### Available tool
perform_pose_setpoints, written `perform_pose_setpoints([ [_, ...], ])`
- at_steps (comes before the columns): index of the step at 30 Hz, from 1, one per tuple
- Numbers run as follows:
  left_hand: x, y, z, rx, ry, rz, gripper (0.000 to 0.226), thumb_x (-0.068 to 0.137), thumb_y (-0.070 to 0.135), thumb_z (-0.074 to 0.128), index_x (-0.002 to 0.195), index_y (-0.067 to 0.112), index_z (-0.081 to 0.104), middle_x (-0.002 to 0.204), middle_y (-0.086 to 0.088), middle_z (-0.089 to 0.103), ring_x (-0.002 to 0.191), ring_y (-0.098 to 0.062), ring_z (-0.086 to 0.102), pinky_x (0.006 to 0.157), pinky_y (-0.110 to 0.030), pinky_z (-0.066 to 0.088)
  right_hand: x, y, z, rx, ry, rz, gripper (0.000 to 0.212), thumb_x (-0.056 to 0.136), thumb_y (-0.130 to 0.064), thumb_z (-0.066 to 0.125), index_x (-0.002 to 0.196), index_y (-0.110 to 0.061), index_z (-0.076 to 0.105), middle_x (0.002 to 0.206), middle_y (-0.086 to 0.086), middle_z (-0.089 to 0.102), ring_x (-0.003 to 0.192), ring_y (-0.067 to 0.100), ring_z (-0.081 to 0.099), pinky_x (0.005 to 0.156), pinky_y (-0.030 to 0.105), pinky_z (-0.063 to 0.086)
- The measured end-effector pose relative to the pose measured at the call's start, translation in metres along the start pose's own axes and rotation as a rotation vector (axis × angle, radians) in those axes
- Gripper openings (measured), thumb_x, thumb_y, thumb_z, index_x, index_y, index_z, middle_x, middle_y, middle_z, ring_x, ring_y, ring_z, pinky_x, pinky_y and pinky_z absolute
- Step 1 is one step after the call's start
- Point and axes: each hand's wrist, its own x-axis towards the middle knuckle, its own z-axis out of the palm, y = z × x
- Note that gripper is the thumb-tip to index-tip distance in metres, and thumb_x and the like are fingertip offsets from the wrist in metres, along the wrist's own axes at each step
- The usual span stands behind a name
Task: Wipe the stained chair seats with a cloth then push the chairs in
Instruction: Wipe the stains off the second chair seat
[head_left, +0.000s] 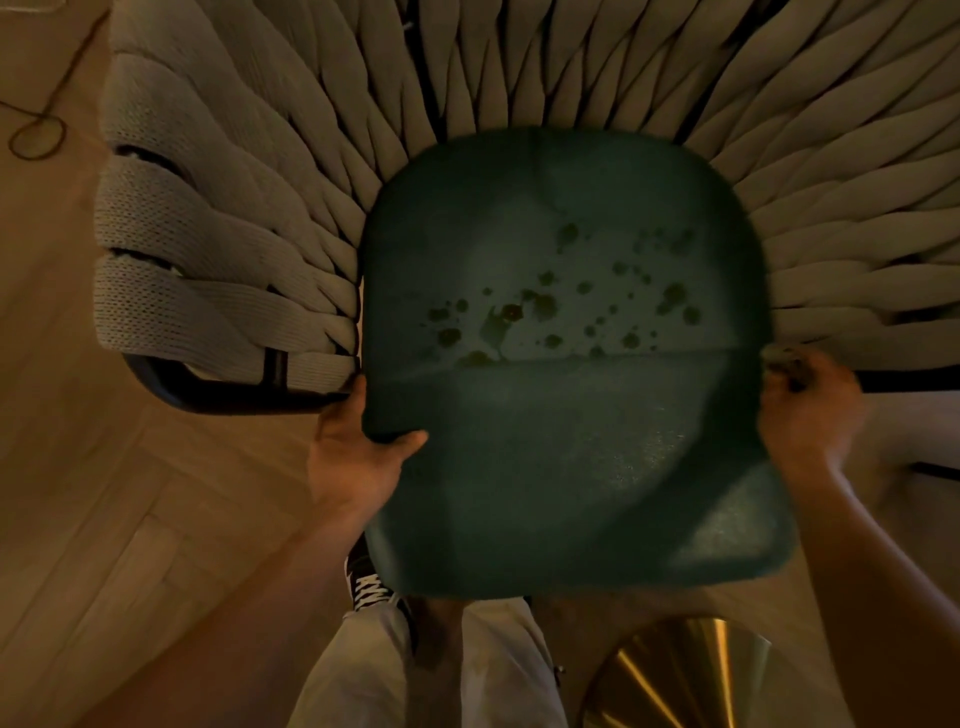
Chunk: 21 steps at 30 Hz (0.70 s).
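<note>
A dark green seat cushion (561, 457) fills the middle of the head view, with dark stain spots (519, 317) scattered over its far half. It lies in a chair (218, 249) woven from thick beige straps on a dark frame. My left hand (353, 457) grips the cushion's left edge, thumb on top. My right hand (805, 410) holds the cushion's right edge and also seems to clutch a small dark, blurred thing (787, 364), perhaps a cloth. The near part of the cushion sticks out past the chair toward me.
Light wooden floor (104, 519) lies to the left and below. My legs in pale trousers (395, 675) and a dark laced shoe (371, 587) are under the cushion. A round brass-coloured base (691, 680) stands at the lower right. A thin cord (36, 135) loops on the floor, upper left.
</note>
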Motion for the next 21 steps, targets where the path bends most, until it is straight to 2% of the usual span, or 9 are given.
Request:
perform_pose_setpoints([
  [4, 0.001, -0.002, -0.003, -0.045, -0.033, -0.006, 0.106, 0.048, 0.067, 0.073, 0.143, 0.046, 0.031, 0.134, 0.003, 0.051, 0.112, -0.021, 0.061, 0.096, -0.042, 0.051, 0.002, -0.006, 0.005, 0.116, 0.021, 0.11, 0.023, 0.093, -0.016, 0.051, 0.112, -0.012, 0.063, 0.11, 0.012, 0.065, 0.106, 0.029, 0.059, 0.088, 0.028, 0.039],
  [8, 0.002, -0.001, -0.004, -0.073, -0.039, -0.039, 0.106, 0.05, 0.06, 0.081, 0.143, 0.043, 0.033, 0.134, 0.005, 0.054, 0.112, -0.017, 0.061, 0.097, -0.04, 0.05, -0.014, -0.022, 0.013, 0.161, 0.005, 0.125, 0.028, 0.093, -0.015, 0.052, 0.119, -0.023, 0.059, 0.116, 0.006, 0.063, 0.109, 0.024, 0.058, 0.093, 0.028, 0.04],
  [12, 0.001, -0.002, -0.004, -0.119, -0.033, -0.03, 0.093, 0.063, 0.048, 0.082, 0.144, 0.041, 0.036, 0.131, 0.007, 0.054, 0.105, -0.016, 0.062, 0.095, -0.039, 0.051, -0.049, -0.061, 0.033, 0.143, -0.046, -0.049, 0.037, 0.087, -0.006, 0.059, 0.122, -0.018, 0.059, 0.12, 0.006, 0.061, 0.111, 0.02, 0.057, 0.098, 0.03, 0.041],
  [14, -0.001, -0.002, -0.005, -0.156, -0.008, -0.033, 0.072, 0.079, 0.042, 0.073, 0.143, 0.039, 0.039, 0.13, 0.005, 0.054, 0.102, -0.014, 0.062, 0.095, -0.037, 0.05, -0.073, -0.087, 0.05, 0.132, -0.079, -0.151, 0.039, 0.084, -0.005, 0.063, 0.121, -0.017, 0.06, 0.116, 0.005, 0.062, 0.105, 0.015, 0.056, 0.093, 0.024, 0.04],
  [16, -0.003, -0.005, -0.006, -0.277, 0.025, -0.038, 0.052, 0.09, 0.033, 0.064, 0.139, 0.035, 0.047, 0.119, 0.007, 0.062, 0.09, -0.005, 0.063, 0.086, -0.029, 0.051, -0.1, -0.116, 0.07, 0.149, -0.139, -0.252, 0.041, 0.081, -0.004, 0.067, 0.119, -0.016, 0.062, 0.112, 0.006, 0.064, 0.1, 0.014, 0.057, 0.088, 0.02, 0.04],
  [19, -0.002, -0.017, -0.007, -0.434, 0.032, -0.041, 0.039, 0.092, 0.018, 0.062, 0.13, 0.03, 0.058, 0.1, 0.02, 0.066, 0.082, 0.01, 0.062, 0.08, -0.021, 0.048, -0.142, -0.159, 0.102, 0.213, -0.261, -0.372, 0.044, 0.074, -0.002, 0.07, 0.116, -0.016, 0.066, 0.11, 0.01, 0.064, 0.099, 0.024, 0.061, 0.089, 0.03, 0.05],
  [21, 0.001, -0.024, -0.009, -0.475, 0.004, -0.047, 0.036, 0.092, 0.012, 0.062, 0.122, 0.031, 0.064, 0.1, 0.02, 0.068, 0.089, 0.008, 0.063, 0.085, -0.023, 0.049, -0.169, -0.189, 0.12, 0.26, -0.334, -0.459, 0.046, 0.07, 0.0, 0.067, 0.114, -0.014, 0.067, 0.108, 0.014, 0.064, 0.098, 0.03, 0.06, 0.088, 0.037, 0.052],
])
